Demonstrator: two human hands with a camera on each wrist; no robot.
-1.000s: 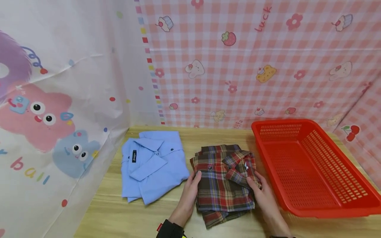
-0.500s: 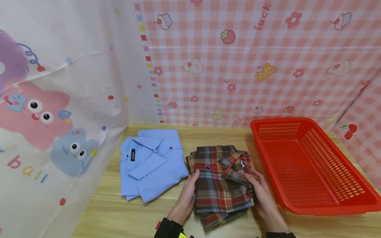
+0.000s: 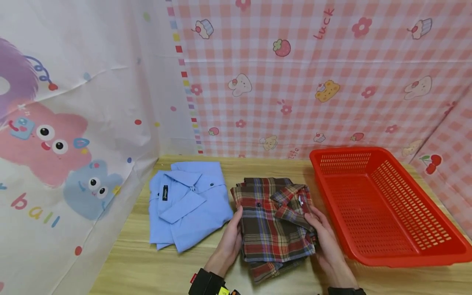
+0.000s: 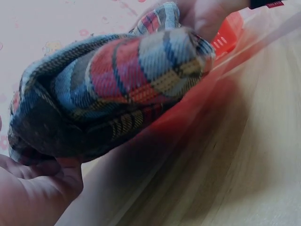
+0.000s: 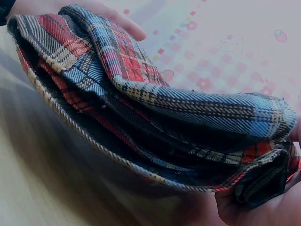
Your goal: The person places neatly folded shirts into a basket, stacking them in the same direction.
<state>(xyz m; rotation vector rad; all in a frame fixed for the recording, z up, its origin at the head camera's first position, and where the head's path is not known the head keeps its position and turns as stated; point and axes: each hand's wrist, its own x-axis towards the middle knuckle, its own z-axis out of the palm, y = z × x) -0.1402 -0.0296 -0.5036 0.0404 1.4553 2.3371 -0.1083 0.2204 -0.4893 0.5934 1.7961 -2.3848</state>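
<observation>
At the bottom of the frame, lower centre, the left hand [image 3: 228,241] grips the left edge of a folded plaid shirt [image 3: 273,229], while the right hand [image 3: 326,241] grips its right edge beside the collar. The shirt lies between the two holds, collar toward the right one; both wrist views show it raised off the wood-grain surface [image 3: 125,262]. Left of centre lies a folded light-blue shirt [image 3: 206,205], near the left hand. At right sits a red basket [image 3: 372,221]. Behind, pink checked cloth [image 3: 258,53] fills the upper frame.
</observation>
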